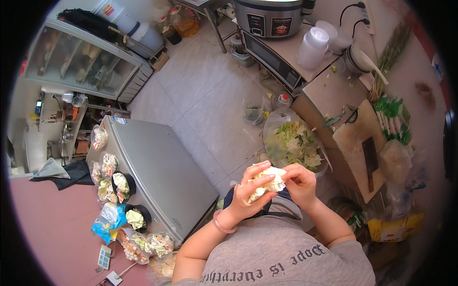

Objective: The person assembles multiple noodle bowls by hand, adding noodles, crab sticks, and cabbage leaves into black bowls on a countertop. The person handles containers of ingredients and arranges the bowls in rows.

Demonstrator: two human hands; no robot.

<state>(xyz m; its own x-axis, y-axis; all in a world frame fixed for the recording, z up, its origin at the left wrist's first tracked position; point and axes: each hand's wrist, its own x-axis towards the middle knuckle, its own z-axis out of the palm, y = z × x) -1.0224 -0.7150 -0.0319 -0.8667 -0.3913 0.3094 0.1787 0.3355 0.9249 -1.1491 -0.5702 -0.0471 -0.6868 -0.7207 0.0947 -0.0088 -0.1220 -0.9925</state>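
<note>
In front of my body I hold a pale yellow-white piece of leafy cabbage (273, 180). My left hand (249, 189) is wrapped round it from the left and carries most of it. At its right end, the fingers of my right hand (300, 182) are pinched against the leaves. Just beyond my hands, a clear plastic bag (274, 120) on the floor holds many loose green and yellow leaves (296, 143). My fingers cover part of the cabbage.
A grey chest freezer (160, 157) stands left, with filled clear cups (109, 163) and black bowls (137, 217) along its side. Right, a cutting board (350, 138) bears a cleaver (369, 157). Beyond are a large rice cooker (267, 19), stacked bowls (313, 45) and a glass-door fridge (78, 59).
</note>
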